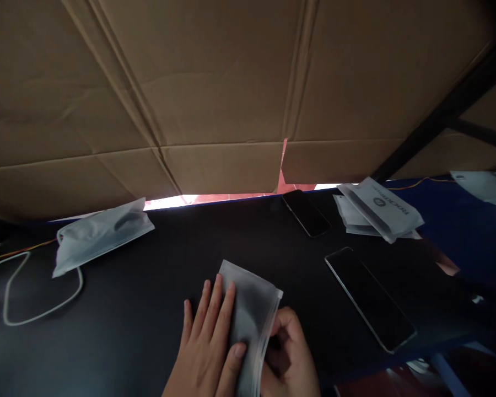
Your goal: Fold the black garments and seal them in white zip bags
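Keeping a frosted zip bag (pixel 248 314) flat on the black table (pixel 149 331), low in view, directly between the left hand (pixel 206 347) and the right hand (pixel 291 355). Running lengthwise away from the body, far end leaning a little to the right, zip edge facing the right hand. Nearer to that edge with the right hand, set just alongside, fingers curled and tips partly hidden; cannot tell a firm pinch from a light touch there. Pressing from the opposite side with the left hand, palm down, fingers spread and clutching nothing, thumb and some fingertips laid over the bag's left part. At the far right corner, a whitish slider (pixel 280 294), just past the right hand's bent fingers. Farther out to the right, a big phone (pixel 372 303) lying at a slant, then a smaller phone (pixel 308 214) up ahead, near a pile of printed bags (pixel 380 207). Off to the left, a bulging bag (pixel 101 234) and a loop of white cable (pixel 7 300). Past the table's far edge, broad cardboard (pixel 215 82).
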The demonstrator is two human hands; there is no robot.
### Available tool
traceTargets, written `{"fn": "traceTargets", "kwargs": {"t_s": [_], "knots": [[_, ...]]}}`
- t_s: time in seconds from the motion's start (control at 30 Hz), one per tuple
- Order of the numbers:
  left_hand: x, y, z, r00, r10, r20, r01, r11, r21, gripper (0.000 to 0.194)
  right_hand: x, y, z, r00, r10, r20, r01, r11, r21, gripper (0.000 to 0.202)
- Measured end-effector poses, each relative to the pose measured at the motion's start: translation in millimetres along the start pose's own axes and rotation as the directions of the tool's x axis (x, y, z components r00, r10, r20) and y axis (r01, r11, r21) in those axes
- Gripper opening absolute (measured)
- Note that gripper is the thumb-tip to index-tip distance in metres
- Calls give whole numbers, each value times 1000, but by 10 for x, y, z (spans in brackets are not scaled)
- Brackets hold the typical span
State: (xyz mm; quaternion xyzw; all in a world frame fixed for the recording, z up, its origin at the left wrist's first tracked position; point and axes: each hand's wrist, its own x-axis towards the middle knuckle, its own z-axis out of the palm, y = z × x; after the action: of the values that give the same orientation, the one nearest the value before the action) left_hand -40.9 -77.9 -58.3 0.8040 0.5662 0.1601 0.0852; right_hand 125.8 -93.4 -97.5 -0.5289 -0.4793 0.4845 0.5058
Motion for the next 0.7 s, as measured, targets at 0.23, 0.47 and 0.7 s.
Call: {"fn": "traceTargets", "kwargs": {"t_s": [0.23,0.47,0.7], "knots": [[38,-36,-11,999,0,-49,3,998,56,74,320,-424,-484,857,-199,475,431,781,-451,51],[266,-58,-184,995,27,-91,-25,999,26,76,390,-499,-773,879,-160,449,347,861,-371,49],[1136,166,-344,984,96,150,-81,991,-106,32,460,-490,-785,847,-32,530,353,779,-517,26]]}}
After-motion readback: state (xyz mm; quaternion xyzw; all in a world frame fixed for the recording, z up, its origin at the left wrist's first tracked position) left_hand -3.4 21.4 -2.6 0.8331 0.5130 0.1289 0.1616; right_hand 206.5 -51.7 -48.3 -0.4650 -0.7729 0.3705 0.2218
